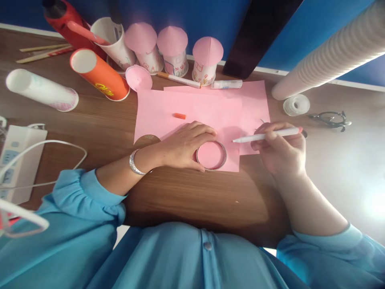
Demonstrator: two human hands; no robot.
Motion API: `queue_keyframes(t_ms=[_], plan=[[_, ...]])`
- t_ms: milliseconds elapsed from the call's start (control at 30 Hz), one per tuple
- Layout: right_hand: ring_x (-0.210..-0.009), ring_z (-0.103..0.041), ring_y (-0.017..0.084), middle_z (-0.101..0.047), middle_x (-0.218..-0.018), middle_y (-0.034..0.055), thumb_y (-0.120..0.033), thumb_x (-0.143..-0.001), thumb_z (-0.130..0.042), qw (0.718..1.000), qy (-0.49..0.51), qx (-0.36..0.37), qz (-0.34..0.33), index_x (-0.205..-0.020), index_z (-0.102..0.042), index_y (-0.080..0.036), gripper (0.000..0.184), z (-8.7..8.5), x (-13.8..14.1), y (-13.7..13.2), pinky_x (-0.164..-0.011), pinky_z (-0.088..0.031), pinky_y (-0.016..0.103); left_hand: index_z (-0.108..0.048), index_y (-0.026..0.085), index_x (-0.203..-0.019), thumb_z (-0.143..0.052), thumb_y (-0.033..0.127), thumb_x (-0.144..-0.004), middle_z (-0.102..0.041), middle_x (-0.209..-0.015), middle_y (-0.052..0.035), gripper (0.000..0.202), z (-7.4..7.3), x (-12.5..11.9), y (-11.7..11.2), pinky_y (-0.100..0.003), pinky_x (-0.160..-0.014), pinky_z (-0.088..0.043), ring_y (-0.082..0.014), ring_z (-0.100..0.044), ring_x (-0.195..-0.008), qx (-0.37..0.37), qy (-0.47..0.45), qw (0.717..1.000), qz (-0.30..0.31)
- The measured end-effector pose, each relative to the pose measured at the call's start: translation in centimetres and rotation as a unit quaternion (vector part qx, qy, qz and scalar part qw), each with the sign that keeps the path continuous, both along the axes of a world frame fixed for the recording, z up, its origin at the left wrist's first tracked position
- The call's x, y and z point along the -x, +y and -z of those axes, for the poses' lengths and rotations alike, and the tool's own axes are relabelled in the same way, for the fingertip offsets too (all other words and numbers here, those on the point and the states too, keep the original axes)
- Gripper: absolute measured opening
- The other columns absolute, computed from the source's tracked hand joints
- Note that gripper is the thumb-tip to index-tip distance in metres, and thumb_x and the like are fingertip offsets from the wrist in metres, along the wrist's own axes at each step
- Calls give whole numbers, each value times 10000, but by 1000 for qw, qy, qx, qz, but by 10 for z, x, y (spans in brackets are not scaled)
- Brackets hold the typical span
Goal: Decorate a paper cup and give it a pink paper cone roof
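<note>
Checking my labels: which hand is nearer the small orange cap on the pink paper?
Left. The left hand sits close in front of the orange cap, holding a round ring; the right hand is well off to the side, holding a white pen.

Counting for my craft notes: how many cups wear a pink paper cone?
3, in a row at the back: left cup, middle cup, right cup. One loose cone lies beside them.
</note>
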State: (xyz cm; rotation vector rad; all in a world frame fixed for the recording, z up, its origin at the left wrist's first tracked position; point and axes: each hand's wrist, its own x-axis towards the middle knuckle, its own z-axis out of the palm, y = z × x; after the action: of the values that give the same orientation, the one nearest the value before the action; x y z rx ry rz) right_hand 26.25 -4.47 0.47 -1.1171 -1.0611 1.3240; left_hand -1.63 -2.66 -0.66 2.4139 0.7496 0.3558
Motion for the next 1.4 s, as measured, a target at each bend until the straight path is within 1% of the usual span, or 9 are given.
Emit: queue_keyframes(t_ms=[133,300,433,500,700,800,1067,1233,1400], plan=[[-559,-585,146,-650,-684,-23,-379,-812,-862,997,-73,-24,15,-796,-717,-258,189,1,3,-4,-554,-487,322,-546,176,-1385,-951,433,-673,-596,-1428,-166,859,-1,1,0,-511,-1120,-423,-354,-523,-1341,8,2,1000,-2],[-565,-616,154,-662,-643,-21,-246,-834,-809,988,-153,3,15,-796,-700,-231,116,-2,5,-7,-551,-489,309,-564,173,-1373,-928,423,-713,-603,-1406,-158,794,-6,1,2,-511,-1103,-446,-344,-539,-1302,20,13,1000,-1],[-590,-642,160,-688,-674,-12,-244,-838,-767,970,-241,-20,-12,-786,-679,-226,104,-7,8,-10,-568,-489,313,-559,195,-1394,-913,430,-733,-601,-1400,-137,786,-7,1,2,-508,-1104,-453,-334,-543,-1297,21,22,1000,1],[-604,-640,160,-695,-690,-10,-254,-842,-754,963,-267,-37,-23,-787,-672,-225,103,-7,9,-10,-583,-486,317,-550,212,-1412,-896,443,-753,-590,-1407,-130,779,-6,1,2,-515,-1112,-451,-333,-536,-1310,24,27,999,2],[-609,-609,148,-676,-692,-13,-269,-854,-738,965,-255,-43,-38,-796,-666,-220,105,-3,6,-6,-579,-478,310,-542,208,-1412,-864,435,-797,-575,-1391,-151,730,-5,3,0,-528,-1097,-475,-333,-548,-1289,3,15,1000,2],[-613,-598,141,-663,-698,-18,-280,-853,-741,967,-245,-42,-47,-807,-666,-217,108,-2,6,-4,-575,-465,306,-536,203,-1408,-852,467,-803,-569,-1386,-163,732,-5,3,0,-537,-1082,-490,-337,-552,-1275,-5,14,1000,2],[-626,-596,139,-681,-725,-12,-322,-854,-746,967,-248,-35,-58,-829,-667,-215,135,-2,8,-3,-581,-460,298,-517,236,-1421,-845,485,-808,-573,-1380,-150,739,-7,2,0,-548,-1083,-494,-341,-558,-1265,-6,19,1000,-4],[-605,-598,132,-676,-706,-20,-281,-849,-745,965,-252,-24,-63,-829,-666,-215,105,-4,10,-2,-573,-451,288,-497,255,-1430,-840,490,-813,-573,-1367,-144,744,-7,2,0,-540,-1073,-507,-336,-561,-1254,-14,17,1000,2],[-593,-591,132,-669,-707,-26,-277,-855,-750,968,-237,-17,-86,-837,-657,-215,113,-4,11,1,-556,-442,277,-486,223,-1422,-836,503,-811,-568,-1354,-156,757,-8,3,0,-535,-1057,-520,-335,-562,-1237,-27,17,999,7]])
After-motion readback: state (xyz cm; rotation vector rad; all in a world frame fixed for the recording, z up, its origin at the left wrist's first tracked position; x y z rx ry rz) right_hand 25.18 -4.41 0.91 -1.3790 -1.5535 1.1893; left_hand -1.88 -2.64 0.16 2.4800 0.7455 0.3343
